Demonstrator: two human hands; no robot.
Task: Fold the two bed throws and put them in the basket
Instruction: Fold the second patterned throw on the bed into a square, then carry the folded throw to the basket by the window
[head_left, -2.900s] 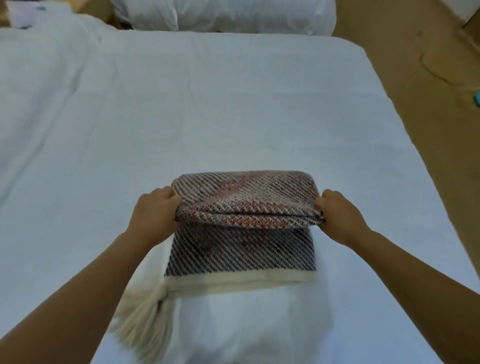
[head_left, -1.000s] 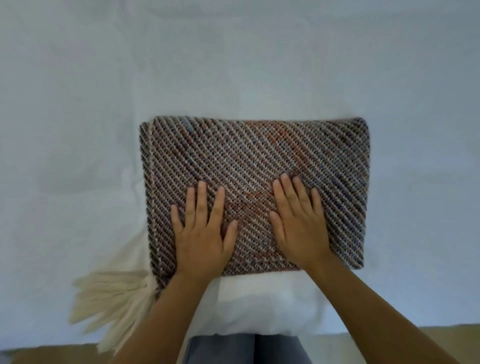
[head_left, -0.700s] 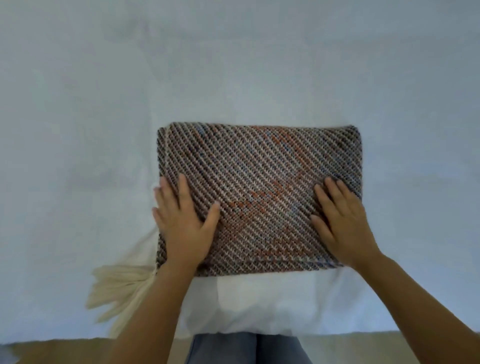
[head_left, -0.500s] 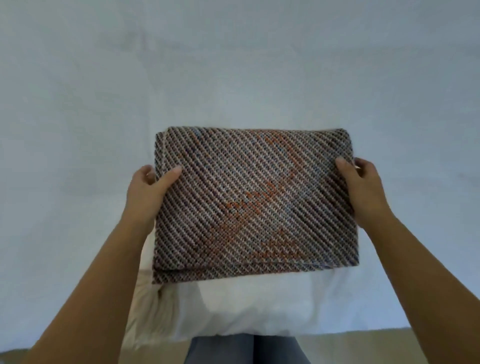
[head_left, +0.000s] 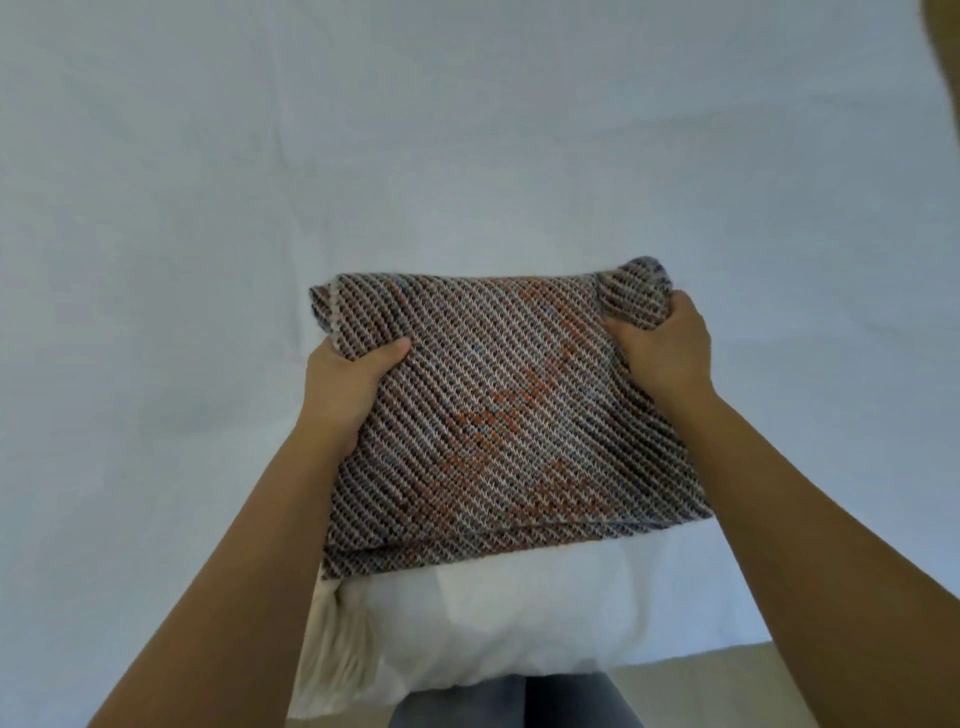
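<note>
A white bed sheet (head_left: 208, 208) fills nearly the whole view, smooth apart from a few faint creases, and lit softly and evenly with no hard shadows. A strip of tan floor (head_left: 753, 675) shows past the bed's near edge at the bottom right, with another sliver of the same tan in the top right corner.

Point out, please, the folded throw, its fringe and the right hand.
folded throw (head_left: 509, 426), head view, middle of top face.
fringe (head_left: 337, 652), head view, hanging cream tassels.
right hand (head_left: 662, 356), head view, back of hand.
</note>
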